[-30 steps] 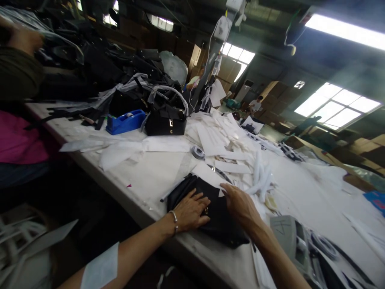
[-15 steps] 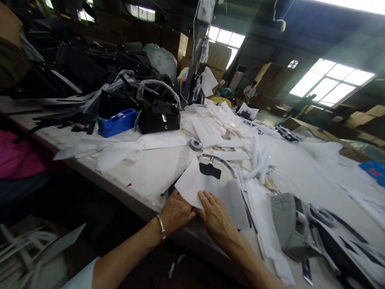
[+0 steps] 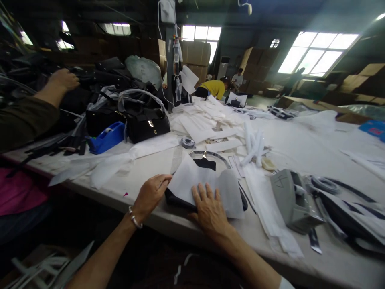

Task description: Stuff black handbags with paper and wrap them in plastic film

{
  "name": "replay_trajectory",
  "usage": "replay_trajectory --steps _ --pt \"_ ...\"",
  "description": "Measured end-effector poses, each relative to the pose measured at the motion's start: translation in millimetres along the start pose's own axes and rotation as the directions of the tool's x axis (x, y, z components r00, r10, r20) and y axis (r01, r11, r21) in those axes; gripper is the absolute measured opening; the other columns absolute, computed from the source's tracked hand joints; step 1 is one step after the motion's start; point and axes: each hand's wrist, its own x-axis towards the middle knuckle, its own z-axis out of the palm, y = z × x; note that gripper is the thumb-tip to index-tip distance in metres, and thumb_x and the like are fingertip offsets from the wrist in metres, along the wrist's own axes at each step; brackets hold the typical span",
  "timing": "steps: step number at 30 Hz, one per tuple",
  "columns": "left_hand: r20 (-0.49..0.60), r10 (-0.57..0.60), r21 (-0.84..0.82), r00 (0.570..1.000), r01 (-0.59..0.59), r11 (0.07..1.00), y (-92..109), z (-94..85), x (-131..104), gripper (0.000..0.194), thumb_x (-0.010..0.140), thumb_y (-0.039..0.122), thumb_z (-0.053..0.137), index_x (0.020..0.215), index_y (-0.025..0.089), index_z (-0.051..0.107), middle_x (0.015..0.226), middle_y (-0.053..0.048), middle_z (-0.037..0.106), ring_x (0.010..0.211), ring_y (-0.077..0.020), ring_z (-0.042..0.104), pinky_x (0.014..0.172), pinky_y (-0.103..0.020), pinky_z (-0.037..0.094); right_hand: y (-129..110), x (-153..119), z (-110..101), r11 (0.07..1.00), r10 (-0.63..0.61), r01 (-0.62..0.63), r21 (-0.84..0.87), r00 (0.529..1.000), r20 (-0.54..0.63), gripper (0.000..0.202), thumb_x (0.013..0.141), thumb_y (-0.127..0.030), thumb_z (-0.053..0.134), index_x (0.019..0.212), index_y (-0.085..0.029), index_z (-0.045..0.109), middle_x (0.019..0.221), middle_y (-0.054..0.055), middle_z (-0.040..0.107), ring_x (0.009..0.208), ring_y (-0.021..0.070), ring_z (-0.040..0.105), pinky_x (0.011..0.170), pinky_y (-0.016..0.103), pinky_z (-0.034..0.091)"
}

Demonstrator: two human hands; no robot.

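Two hands on one job: a white paper sheet (image 3: 207, 182) lies over a flat black bag (image 3: 176, 198) at the near edge of the table (image 3: 156, 168). Sheet covers most of the bag; only a dark strip at the near-left edge, a bit at the right corner and a black tab (image 3: 205, 163) at the far edge show. Wrapping looks begun, not finished: sheet laid on, no folds tucked under that I can see.

Left hand (image 3: 150, 194) pinches the sheet's left corner, fingers curled on it. Right hand (image 3: 209, 208) lies flat and spread on top of the sheet, pressing, not gripping.

Just right of the sheet: loose white strips and a grey tape dispenser (image 3: 293, 202). Beyond the tab, a small tape roll (image 3: 187, 142) and a spread of white paper pieces (image 3: 210, 120). Far left: a black handbag (image 3: 147, 124) with plastic-wrapped handle, blue tape dispenser (image 3: 106, 137) beside it, and a heap of dark bags behind. Another person's hand (image 3: 64, 79) reaches into that heap, probably holding something; too dark to tell.
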Motion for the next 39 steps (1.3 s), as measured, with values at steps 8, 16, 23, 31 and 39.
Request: replay_trajectory --steps 8,16,23,31,39 --pt "0.189 0.372 0.226 0.909 -0.409 0.884 67 0.6 15 0.031 0.09 0.021 0.063 0.12 0.021 0.06 0.124 -0.005 0.066 0.122 -0.0239 0.056 0.112 -0.047 0.032 5 -2 -8 0.996 -0.014 0.011 0.091 0.999 0.042 0.08 0.084 -0.047 0.067 0.152 -0.02 0.034 0.156 0.017 0.034 0.143 0.0421 0.025 0.113 0.067 0.017" --pt "0.439 0.102 0.293 0.893 -0.25 0.923 45 23.5 -1 0.015 0.087 0.025 0.07 0.1 0.025 0.065 0.1 -0.001 0.068 0.099 -0.0217 0.061 0.088 -0.038 0.041 30 9 -42 0.957 -0.151 0.093 0.274 0.968 0.2 0.079 0.084 -0.055 0.065 0.148 -0.015 0.041 0.154 0.021 0.035 0.142 0.0385 0.032 0.113 0.06 0.027" --pt "0.442 0.196 0.323 0.875 -0.359 0.876 54 28.6 -1 0.014 0.089 0.012 0.06 0.099 0.021 0.06 0.097 -0.003 0.063 0.094 -0.0237 0.056 0.085 -0.039 0.04 68 19 -63 0.925 -0.292 0.23 0.303 0.94 0.175 0.064 0.089 -0.051 0.061 0.14 -0.012 0.053 0.139 0.017 0.056 0.131 0.0291 0.051 0.111 0.04 0.038" --pt "0.365 0.334 0.156 0.869 -0.411 0.898 41 46.9 -6 0.017 0.093 0.007 0.045 0.095 0.019 0.056 0.097 -0.005 0.064 0.095 -0.021 0.06 0.091 -0.036 0.047 67 -1 -53 0.962 -0.232 0.223 0.16 0.972 0.04 0.051 0.094 -0.031 0.056 0.143 -0.018 0.049 0.143 0.014 0.053 0.132 0.0311 0.049 0.111 0.05 0.038" --pt "0.268 0.437 -0.063 0.859 -0.437 0.897 23 48.6 -14 0.029 0.084 -0.001 0.043 0.1 0.02 0.055 0.111 -0.004 0.068 0.112 -0.0153 0.061 0.111 -0.035 0.04 69 -8 -48 0.956 -0.243 0.215 0.199 0.961 0.132 0.084 0.084 -0.065 0.059 0.151 -0.019 0.037 0.153 0.015 0.041 0.141 0.0319 0.037 0.117 0.053 0.027"
